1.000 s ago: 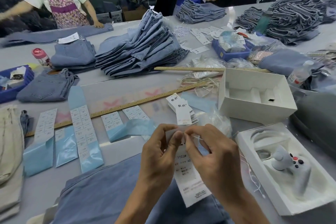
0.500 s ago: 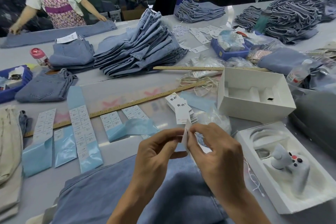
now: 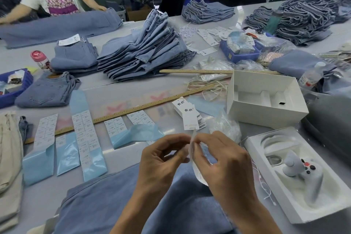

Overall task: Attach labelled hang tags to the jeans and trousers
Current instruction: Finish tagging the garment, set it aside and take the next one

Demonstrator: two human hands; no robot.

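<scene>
Hang tag [image 3: 192, 150] turned edge-on, both hands' fingers [image 3: 187, 139] pinching.

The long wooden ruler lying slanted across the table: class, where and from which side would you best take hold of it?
Grip the wooden ruler near its bare middle, from above, pinching across its narrow width: it lies flat, and sticker sheets overlap its left part.

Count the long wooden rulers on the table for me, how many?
2. One wooden ruler runs slantwise past the label sheets; the other ruler lies behind the white box, by the jeans pile. Clutter may hide more.
</scene>
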